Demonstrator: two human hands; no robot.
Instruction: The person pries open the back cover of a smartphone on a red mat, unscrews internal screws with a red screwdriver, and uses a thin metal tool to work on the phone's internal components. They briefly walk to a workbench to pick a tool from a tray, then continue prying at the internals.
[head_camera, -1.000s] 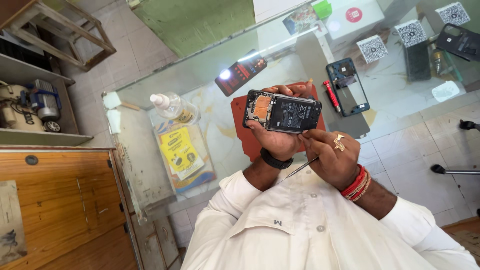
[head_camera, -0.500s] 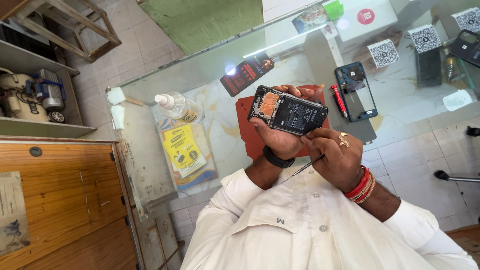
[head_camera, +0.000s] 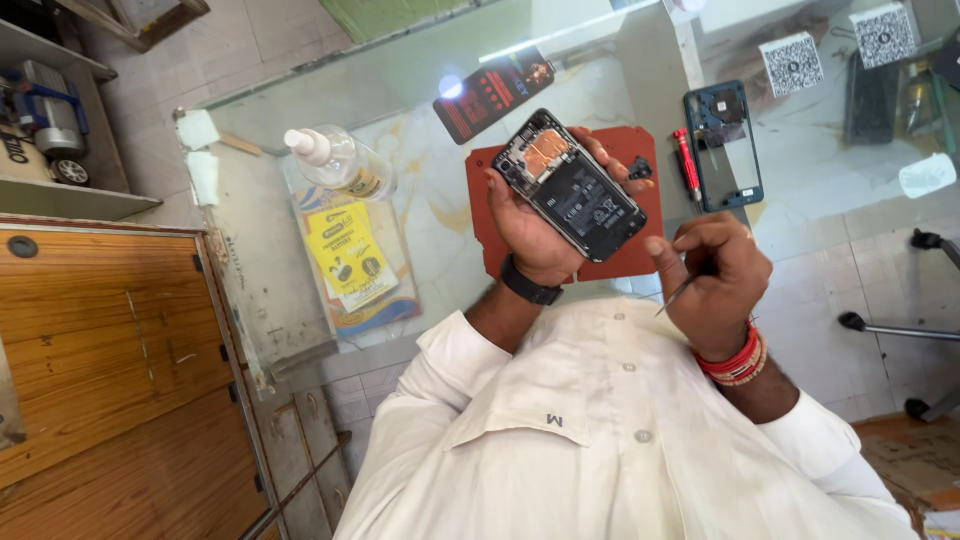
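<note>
The opened phone (head_camera: 570, 185), its back cover off, lies in your left hand (head_camera: 535, 225), whose grip is wrapped around its edges, above the red mat (head_camera: 610, 255) on the glass desk (head_camera: 400, 90). Your right hand (head_camera: 715, 275), just beside it, pinches thin tweezers (head_camera: 675, 297). A red screwdriver (head_camera: 687, 160) and a blue phone frame (head_camera: 725, 145) lie nearby, and a clear bottle (head_camera: 340, 165) further away.

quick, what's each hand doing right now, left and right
Left hand: closed around the opened phone, its insides facing up.
Right hand: fingers pinched shut on thin metal tweezers, apart from the phone.
</note>
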